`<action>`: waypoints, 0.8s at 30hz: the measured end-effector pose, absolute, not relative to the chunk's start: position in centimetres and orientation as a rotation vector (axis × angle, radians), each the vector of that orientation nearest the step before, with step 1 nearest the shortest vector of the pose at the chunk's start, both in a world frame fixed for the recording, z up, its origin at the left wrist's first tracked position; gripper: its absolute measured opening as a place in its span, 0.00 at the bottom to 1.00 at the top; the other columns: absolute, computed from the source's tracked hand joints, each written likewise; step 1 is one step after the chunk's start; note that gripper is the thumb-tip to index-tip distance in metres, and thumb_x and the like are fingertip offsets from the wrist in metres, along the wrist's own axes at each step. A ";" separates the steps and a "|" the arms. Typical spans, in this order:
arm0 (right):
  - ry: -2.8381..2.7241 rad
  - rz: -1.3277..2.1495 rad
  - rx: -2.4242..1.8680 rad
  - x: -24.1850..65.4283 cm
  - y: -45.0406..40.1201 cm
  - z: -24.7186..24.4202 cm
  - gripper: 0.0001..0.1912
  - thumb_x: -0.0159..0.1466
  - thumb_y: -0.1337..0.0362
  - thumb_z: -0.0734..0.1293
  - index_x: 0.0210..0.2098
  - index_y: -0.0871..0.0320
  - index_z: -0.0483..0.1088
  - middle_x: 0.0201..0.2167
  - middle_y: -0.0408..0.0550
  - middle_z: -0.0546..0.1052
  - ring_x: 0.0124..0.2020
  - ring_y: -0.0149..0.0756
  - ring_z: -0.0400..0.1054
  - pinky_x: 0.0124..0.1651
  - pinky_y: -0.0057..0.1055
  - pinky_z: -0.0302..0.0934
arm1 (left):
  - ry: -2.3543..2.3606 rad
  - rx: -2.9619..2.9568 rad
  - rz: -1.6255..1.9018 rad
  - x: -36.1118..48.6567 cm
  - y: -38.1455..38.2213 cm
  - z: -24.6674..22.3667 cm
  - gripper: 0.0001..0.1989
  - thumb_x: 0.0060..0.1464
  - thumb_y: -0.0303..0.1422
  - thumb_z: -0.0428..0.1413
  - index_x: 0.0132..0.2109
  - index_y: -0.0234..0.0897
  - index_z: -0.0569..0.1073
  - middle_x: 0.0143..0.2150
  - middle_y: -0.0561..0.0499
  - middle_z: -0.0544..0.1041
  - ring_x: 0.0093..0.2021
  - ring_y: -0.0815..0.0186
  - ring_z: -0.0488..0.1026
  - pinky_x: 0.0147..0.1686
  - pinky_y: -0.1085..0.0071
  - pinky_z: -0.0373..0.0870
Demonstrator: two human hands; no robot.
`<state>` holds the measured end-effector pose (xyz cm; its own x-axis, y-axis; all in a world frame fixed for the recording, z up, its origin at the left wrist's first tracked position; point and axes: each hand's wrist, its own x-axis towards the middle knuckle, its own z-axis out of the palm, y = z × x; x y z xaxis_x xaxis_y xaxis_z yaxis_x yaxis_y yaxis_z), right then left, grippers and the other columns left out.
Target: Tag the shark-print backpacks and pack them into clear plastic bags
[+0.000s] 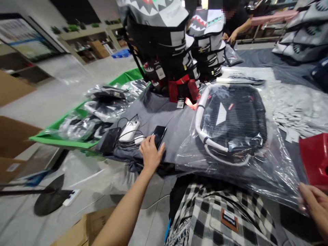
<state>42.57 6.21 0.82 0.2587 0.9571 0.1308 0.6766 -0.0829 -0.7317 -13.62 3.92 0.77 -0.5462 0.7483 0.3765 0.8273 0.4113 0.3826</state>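
My left hand reaches over the front of the grey-covered table. Its fingers and thumb sit on either side of the lower end of a black smartphone. Left of the phone lie a white power bank and dark cables. My right hand, cut off by the right edge, pinches the corner of a clear plastic bag. Inside that bag is a black ribbed backpack with white trim and a white patch, lying flat.
Stacked shark-pattern bags stand at the back of the table. A green-edged bin holds several wrapped bags at left. A red object sits at right. A checkered bag is close below me. Another person works behind.
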 end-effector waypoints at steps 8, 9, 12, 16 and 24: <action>-1.248 0.841 -1.935 40.4 7.7 2.6 0.34 0.46 0.28 0.67 0.23 0.54 0.67 0.14 0.42 0.66 0.15 0.34 0.61 0.19 0.32 0.55 | -2.925 -1.771 -1.514 -5.8 3.2 0.2 0.28 0.50 0.60 0.51 0.27 0.38 0.71 0.20 0.54 0.71 0.23 0.65 0.68 0.28 0.70 0.66; -1.221 0.871 -1.898 40.2 7.9 2.6 0.34 0.45 0.28 0.68 0.23 0.55 0.65 0.14 0.39 0.64 0.15 0.31 0.58 0.19 0.30 0.53 | -2.950 -1.668 -1.628 -5.8 3.2 0.1 0.28 0.46 0.61 0.53 0.26 0.38 0.70 0.18 0.56 0.67 0.20 0.67 0.65 0.24 0.72 0.63; -1.150 1.004 -1.783 40.4 8.2 2.3 0.34 0.45 0.29 0.70 0.24 0.55 0.64 0.14 0.36 0.60 0.15 0.26 0.52 0.17 0.26 0.48 | -3.117 -1.425 -1.946 -7.1 3.3 -0.2 0.31 0.37 0.62 0.61 0.29 0.36 0.72 0.15 0.60 0.61 0.15 0.72 0.57 0.17 0.75 0.55; -1.272 0.795 -1.705 42.4 7.3 0.5 0.31 0.56 0.35 0.67 0.39 0.58 0.72 0.22 0.42 0.71 0.20 0.32 0.62 0.21 0.28 0.59 | -2.977 -1.778 -1.776 -10.4 3.0 -0.5 0.33 0.48 0.59 0.57 0.47 0.34 0.75 0.24 0.53 0.74 0.20 0.67 0.68 0.22 0.71 0.66; -2.037 -0.059 -1.278 44.7 4.2 0.0 0.07 0.67 0.60 0.68 0.43 0.46 0.78 0.43 0.48 0.81 0.47 0.42 0.75 0.54 0.44 0.69 | -1.295 -2.720 -0.612 -14.6 2.0 -1.4 0.15 0.64 0.33 0.51 0.52 0.54 0.78 0.52 0.53 0.81 0.54 0.64 0.76 0.59 0.67 0.64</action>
<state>44.67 4.24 0.02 -0.2501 0.7666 0.5914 0.7997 0.5079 -0.3201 -14.62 1.97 -1.45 0.5665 0.7312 0.3800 0.7579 -0.6433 0.1081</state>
